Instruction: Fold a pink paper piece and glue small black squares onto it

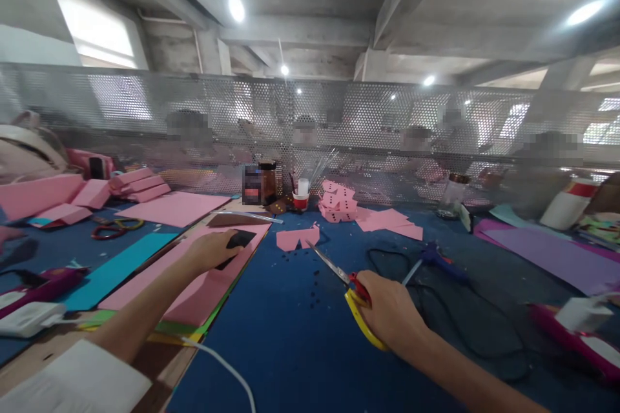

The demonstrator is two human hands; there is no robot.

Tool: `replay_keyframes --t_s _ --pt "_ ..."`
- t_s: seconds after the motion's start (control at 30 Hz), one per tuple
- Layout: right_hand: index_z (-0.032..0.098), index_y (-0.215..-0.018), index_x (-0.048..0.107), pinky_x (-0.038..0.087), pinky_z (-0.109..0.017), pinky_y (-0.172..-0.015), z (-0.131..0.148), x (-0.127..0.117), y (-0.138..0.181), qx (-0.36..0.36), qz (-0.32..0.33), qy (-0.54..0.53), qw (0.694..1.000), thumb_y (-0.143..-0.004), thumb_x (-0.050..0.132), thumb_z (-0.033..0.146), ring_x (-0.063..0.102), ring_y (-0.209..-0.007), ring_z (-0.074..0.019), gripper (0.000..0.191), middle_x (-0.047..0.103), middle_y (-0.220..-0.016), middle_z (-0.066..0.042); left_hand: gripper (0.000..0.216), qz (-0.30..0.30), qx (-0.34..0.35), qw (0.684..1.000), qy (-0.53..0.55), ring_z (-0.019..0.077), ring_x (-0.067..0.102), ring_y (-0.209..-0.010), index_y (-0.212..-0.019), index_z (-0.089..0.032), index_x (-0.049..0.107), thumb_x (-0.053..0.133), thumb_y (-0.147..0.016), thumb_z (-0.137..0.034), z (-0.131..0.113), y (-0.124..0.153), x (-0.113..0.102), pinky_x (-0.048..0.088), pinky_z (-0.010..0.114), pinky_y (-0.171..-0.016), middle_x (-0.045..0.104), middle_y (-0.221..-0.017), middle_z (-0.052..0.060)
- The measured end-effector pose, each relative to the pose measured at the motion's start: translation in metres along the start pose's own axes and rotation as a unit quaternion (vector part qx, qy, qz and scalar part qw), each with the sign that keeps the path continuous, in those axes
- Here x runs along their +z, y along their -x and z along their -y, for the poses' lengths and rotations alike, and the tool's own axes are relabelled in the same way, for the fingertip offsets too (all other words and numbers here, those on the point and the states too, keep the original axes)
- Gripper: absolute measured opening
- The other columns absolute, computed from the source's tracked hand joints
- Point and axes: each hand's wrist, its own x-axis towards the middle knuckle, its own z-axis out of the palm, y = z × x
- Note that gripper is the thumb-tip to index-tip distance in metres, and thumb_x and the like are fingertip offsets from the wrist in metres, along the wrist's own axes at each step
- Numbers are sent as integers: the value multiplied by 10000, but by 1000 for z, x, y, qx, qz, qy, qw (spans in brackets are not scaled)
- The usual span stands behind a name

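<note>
My right hand is closed round the scissors, which have yellow and red handles. The slightly parted blades point away to the left, and their tips are near a small cut piece of pink paper with notches in its lower edge. My left hand grips a flat black piece over the stack of pink paper; its exact kind is unclear. Small dark bits are scattered on the blue tabletop between my hands.
Dotted pink paper pieces are piled at the back. A blue glue gun with its cord lies on the right. Further off are a red-and-white cup, a brown jar and purple paper. A perforated metal screen closes the far side.
</note>
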Motion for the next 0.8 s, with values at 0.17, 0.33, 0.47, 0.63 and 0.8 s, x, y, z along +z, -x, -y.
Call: replay_keyframes --t_s 0.17,0.33,0.47,0.63,0.8 --pt "215 -745 481 164 -254 -517 -1 1 0 -2 2 2 1000 -828 514 271 540 -566 -140 105 556 -633 25 472 2 1 1000 -28 334 616 -1008 -1100 -216 638 469 -783 -522 -7 5 -4 431 379 -835 685 -1111 133" --pt "217 -754 481 169 -256 -511 -2 3 0 -8 4 -1 1000 -837 499 285 547 -569 -145 109 550 -623 23 509 19 13 999 -28 312 611 -1026 -1143 -235 616 493 -762 -549 -6 5 -5 425 358 -854 686 -1126 106" --pt "214 -756 478 182 -252 -514 -1 3 1 -10 9 -6 1000 -839 497 285 549 -576 -144 111 561 -640 20 492 28 21 999 -25 292 616 -1018 -1138 -227 613 497 -762 -522 -7 3 -5 420 340 -861 693 -1110 103" --pt "213 -747 465 182 -252 -513 -1 1 0 -11 15 -3 1000 -839 493 279 537 -566 -142 116 545 -628 22 437 23 12 999 -31 314 642 -932 -991 -193 666 469 -764 -511 -13 4 -2 437 371 -812 718 -1008 134" --pt "215 -740 459 175 -253 -505 0 0 1 -6 18 -6 1000 -826 502 282 520 -546 -136 117 531 -616 27 396 3 -9 1000 -27 361 648 -862 -806 -128 687 416 -796 -417 -23 4 1 440 433 -781 716 -889 204"
